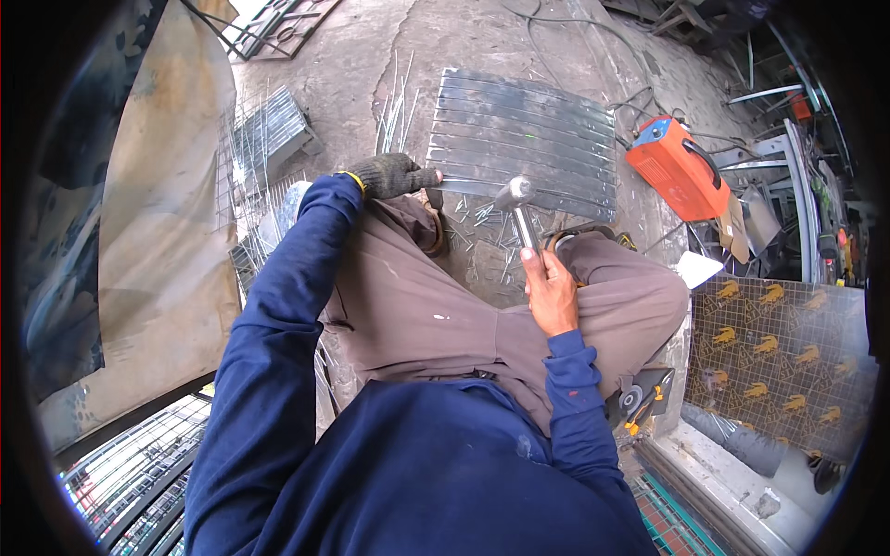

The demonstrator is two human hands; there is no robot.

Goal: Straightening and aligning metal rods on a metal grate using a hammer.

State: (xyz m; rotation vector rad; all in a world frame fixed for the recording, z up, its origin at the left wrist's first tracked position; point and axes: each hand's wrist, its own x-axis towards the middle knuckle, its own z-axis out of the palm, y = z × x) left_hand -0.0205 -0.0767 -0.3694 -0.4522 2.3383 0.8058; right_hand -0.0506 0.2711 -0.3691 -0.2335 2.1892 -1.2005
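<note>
My right hand (553, 296) is bare and wrapped round the handle of a hammer (524, 218). The shiny steel hammer head is over the near edge of a slatted grey metal panel (524, 134), which lies on the ground in front of me. My left hand (394, 175) wears a dark knitted glove with bare fingertips. It pinches the left end of a thin metal strip (471, 186), which runs along the panel's near edge toward the hammer. The strip's far end is partly hidden by the hammer head. Short metal offcuts (487, 218) lie scattered below the panel.
An orange welding machine (681, 167) with black cables stands right of the panel. Thin rods (399, 107) lie beyond my left hand, near a stacked metal bundle (271, 130). An angle grinder (640, 398) rests beside my right leg. A brown patterned board (779, 361) is at right.
</note>
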